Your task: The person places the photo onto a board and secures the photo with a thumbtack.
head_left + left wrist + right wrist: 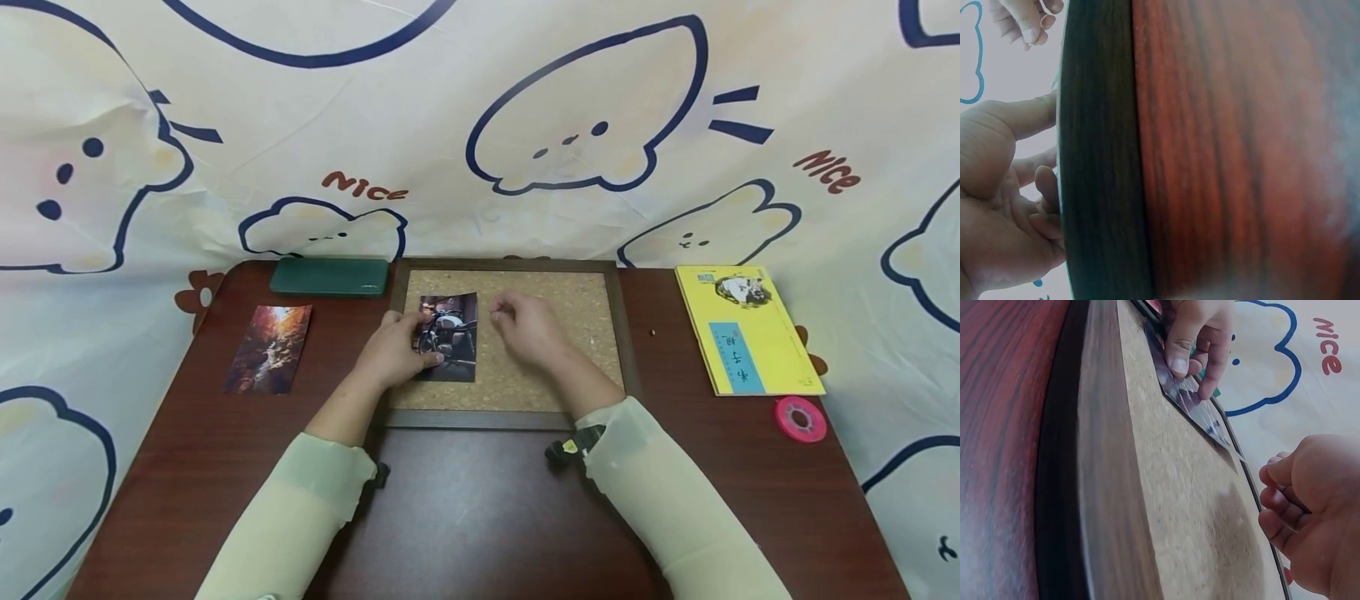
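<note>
A photo [459, 343] of a motorcycle lies over the left part of a framed cork board [547, 392]. My left hand [392, 348] presses on its left side, thumb and index finger spread over the print. The right wrist view shows that thumb and finger of the left hand [1200, 344] on the glossy photo [1194, 412], whose near edge casts a shadow on the cork. My right hand [531, 330] hovers over the board just right of the photo. Its thumb and index fingertips meet on a small pale strip [1241, 457], like clear tape.
A second photo [272, 350] with autumn colours lies at the table's left. The dark green case [330, 277] sits behind it, beside the board. At the right are a yellow book [772, 342], a pink tape roll [800, 418] and a tiny reddish bit [652, 333]. A printed cloth [450, 125] hangs behind.
</note>
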A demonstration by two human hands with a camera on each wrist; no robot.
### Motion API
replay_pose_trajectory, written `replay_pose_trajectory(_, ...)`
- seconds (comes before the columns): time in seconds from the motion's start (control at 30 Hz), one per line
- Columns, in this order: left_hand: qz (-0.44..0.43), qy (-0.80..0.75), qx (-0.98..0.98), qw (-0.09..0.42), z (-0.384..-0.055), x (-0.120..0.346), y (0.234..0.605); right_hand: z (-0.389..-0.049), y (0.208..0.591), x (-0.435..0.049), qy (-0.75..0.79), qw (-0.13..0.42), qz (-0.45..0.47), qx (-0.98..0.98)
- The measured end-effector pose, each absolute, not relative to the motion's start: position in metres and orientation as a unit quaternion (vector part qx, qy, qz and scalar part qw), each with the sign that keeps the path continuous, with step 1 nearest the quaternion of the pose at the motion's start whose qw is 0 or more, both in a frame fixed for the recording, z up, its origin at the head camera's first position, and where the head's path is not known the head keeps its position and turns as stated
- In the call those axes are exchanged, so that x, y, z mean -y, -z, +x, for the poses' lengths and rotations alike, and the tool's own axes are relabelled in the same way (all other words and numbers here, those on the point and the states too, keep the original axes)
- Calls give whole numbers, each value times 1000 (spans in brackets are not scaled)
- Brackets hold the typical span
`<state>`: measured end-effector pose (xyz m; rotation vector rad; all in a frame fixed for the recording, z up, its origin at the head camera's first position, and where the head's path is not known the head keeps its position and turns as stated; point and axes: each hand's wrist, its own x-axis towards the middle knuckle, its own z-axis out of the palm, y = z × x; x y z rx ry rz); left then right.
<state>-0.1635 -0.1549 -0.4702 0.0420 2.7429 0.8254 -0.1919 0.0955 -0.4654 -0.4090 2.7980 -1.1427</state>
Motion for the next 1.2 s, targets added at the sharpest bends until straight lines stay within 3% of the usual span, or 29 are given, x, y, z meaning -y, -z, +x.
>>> replay_pose_trajectory(0.77, 23, -278, -949, 145, -164, 155, 467, -211, 472, -69, 411, 72, -154, -896)
replay_pose_trajectory(1.2, 26, -267, -952, 148, -164, 155, 467, -222, 470, -58, 346, 82, -174, -918)
